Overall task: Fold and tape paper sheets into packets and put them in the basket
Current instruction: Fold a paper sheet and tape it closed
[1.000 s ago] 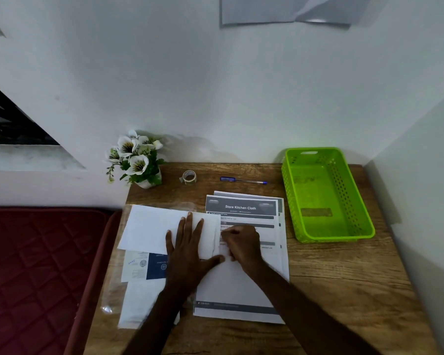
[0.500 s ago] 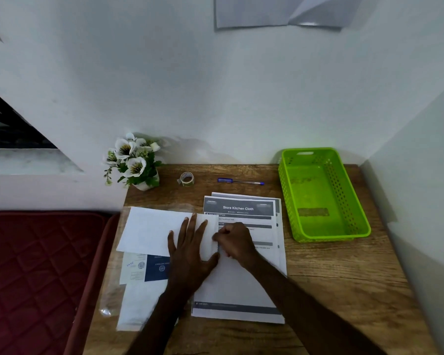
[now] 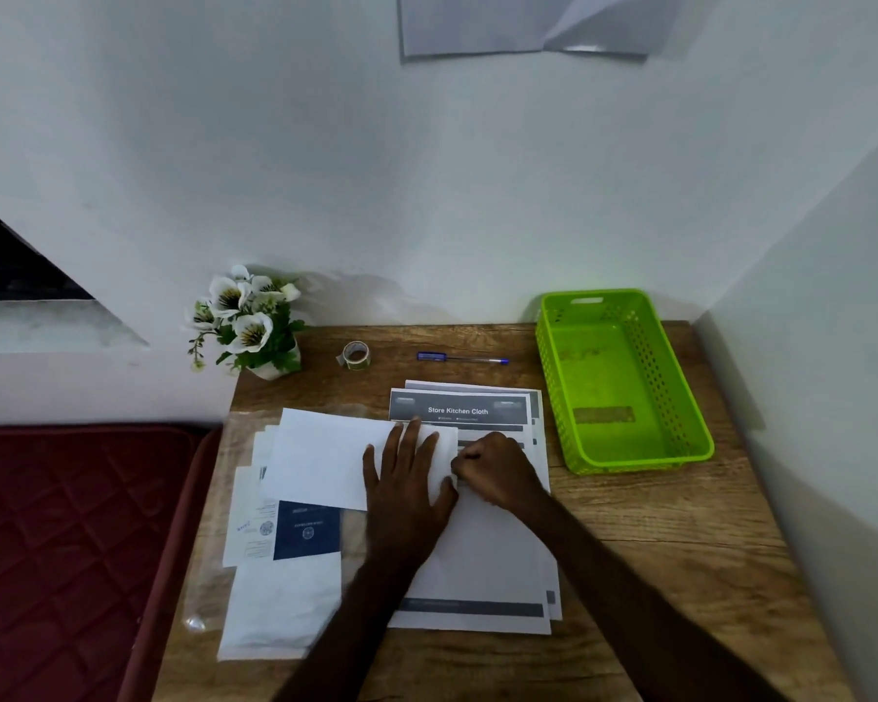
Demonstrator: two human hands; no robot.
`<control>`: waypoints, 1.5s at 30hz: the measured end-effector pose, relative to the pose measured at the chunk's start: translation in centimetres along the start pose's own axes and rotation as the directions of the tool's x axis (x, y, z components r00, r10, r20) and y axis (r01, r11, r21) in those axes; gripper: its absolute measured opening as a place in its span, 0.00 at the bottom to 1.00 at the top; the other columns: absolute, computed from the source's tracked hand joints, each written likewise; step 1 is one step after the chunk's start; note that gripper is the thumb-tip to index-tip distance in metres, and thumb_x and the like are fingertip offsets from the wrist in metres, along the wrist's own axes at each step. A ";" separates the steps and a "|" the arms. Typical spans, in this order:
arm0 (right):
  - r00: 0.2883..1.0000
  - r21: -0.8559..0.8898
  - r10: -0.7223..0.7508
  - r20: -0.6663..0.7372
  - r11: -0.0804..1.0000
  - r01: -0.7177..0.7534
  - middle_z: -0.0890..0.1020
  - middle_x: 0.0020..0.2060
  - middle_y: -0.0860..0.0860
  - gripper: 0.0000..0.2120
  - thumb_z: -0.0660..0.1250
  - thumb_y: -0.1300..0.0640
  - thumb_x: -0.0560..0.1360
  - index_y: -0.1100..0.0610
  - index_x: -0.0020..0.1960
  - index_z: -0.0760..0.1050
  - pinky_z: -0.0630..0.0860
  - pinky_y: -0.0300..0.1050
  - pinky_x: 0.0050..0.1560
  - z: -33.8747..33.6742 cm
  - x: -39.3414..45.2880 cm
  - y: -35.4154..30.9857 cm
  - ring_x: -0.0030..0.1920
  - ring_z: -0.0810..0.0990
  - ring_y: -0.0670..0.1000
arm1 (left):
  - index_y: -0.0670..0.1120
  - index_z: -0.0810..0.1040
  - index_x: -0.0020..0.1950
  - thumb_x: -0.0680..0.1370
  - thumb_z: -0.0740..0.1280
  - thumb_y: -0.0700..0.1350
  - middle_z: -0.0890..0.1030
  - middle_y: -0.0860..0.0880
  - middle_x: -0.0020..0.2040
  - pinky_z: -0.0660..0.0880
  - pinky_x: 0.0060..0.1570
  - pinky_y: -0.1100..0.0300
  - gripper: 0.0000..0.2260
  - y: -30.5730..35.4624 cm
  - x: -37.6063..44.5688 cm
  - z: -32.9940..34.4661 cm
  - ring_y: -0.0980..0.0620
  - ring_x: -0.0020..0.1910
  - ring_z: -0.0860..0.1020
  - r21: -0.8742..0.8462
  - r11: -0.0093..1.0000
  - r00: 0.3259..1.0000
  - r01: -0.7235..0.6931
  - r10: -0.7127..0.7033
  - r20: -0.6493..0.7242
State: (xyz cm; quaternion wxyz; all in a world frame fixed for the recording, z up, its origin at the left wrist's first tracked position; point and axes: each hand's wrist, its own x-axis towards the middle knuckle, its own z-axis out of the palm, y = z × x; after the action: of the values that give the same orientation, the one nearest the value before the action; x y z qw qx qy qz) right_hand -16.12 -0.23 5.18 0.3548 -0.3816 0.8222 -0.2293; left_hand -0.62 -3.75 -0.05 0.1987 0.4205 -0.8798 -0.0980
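A folded white paper sheet [image 3: 325,461] lies on the wooden table [image 3: 655,539], over the left side of a stack of printed sheets [image 3: 482,564] headed "Store Kitchen Cloth". My left hand [image 3: 406,483] presses flat on the folded sheet's right end, fingers spread. My right hand [image 3: 498,468] is a fist with its knuckles pressed on the sheet's right folded edge. The green plastic basket [image 3: 680,397] stands empty at the table's right. A roll of clear tape [image 3: 356,355] sits near the back edge.
A blue pen [image 3: 462,358] lies behind the sheets. A pot of white flowers [image 3: 247,321] stands at the back left corner. More papers and a dark blue card [image 3: 306,530] in a clear sleeve lie at the left front. A red mattress [image 3: 62,549] adjoins the table's left side.
My right fist has slid a little down along the folded edge toward me. My left hand stays pressed on the sheet.
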 end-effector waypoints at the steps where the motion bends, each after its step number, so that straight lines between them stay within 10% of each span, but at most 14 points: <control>1: 1.000 -0.021 -0.003 -0.008 1.000 0.003 0.81 0.30 0.50 0.12 0.67 0.50 0.64 0.57 0.34 0.84 0.72 0.44 0.37 0.0 0.0 0.1 0.37 0.81 0.52 | 0.48 0.75 0.72 0.78 0.62 0.58 0.70 0.45 0.78 0.59 0.75 0.35 0.24 0.1 0.1 0.1 0.43 0.78 0.66 -0.003 1.000 1.000 0.003 -0.003 -0.003; 11: 0.981 -0.038 -0.049 -0.190 0.998 0.043 0.79 0.29 0.44 0.08 0.71 0.52 0.72 0.54 0.36 0.84 0.65 0.40 0.34 0.4 -0.9 1.3 0.34 0.77 0.45 | 0.48 0.81 0.64 0.82 0.58 0.54 0.78 0.43 0.71 0.64 0.70 0.37 0.18 -0.1 -0.2 0.8 0.39 0.68 0.77 -0.059 0.998 0.999 -0.017 0.014 -0.043; 15: 0.951 -0.017 -0.141 -0.276 0.990 0.142 0.87 0.44 0.47 0.08 0.71 0.51 0.76 0.53 0.50 0.87 0.74 0.41 0.44 1.4 -1.3 2.2 0.45 0.83 0.48 | 0.49 0.82 0.63 0.85 0.53 0.57 0.79 0.44 0.70 0.64 0.70 0.40 0.21 -1.2 -0.3 0.9 0.40 0.67 0.78 -0.087 0.995 0.999 -0.040 0.038 -0.022; 27: 0.867 -0.485 -0.452 -0.211 0.818 0.309 0.83 0.42 0.50 0.19 0.62 0.50 0.78 0.54 0.64 0.81 0.76 0.40 0.30 3.6 -3.9 3.1 0.34 0.82 0.49 | 0.53 0.81 0.66 0.82 0.61 0.50 0.78 0.49 0.71 0.72 0.61 0.48 0.16 -2.5 2.9 0.5 0.45 0.66 0.76 -0.035 0.979 0.980 -0.199 0.199 0.012; 35: 0.948 -0.412 -0.313 -0.053 0.872 0.264 0.81 0.60 0.55 0.32 0.58 0.45 0.79 0.53 0.81 0.58 0.77 0.50 0.56 2.1 -2.5 1.6 0.57 0.81 0.56 | 0.52 0.79 0.68 0.78 0.71 0.48 0.77 0.46 0.72 0.76 0.60 0.42 0.18 -3.0 5.5 0.7 0.40 0.65 0.77 0.032 0.921 0.908 -0.389 0.378 0.180; 45: 0.991 -0.481 -0.131 0.027 0.868 0.128 0.82 0.53 0.58 0.41 0.62 0.42 0.78 0.50 0.83 0.43 0.75 0.47 0.49 2.0 -2.9 0.0 0.52 0.82 0.57 | 0.53 0.80 0.67 0.83 0.57 0.53 0.76 0.47 0.73 0.75 0.60 0.41 0.18 -3.7 5.8 1.3 0.41 0.65 0.76 -0.017 0.927 0.916 -0.376 0.374 0.144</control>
State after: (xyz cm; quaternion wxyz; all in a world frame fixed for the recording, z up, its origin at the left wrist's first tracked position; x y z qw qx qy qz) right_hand -13.28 1.81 5.12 0.2301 -0.5114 0.8269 -0.0423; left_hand -1.85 -10.63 -0.90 0.1471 0.2370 -0.9567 -0.0835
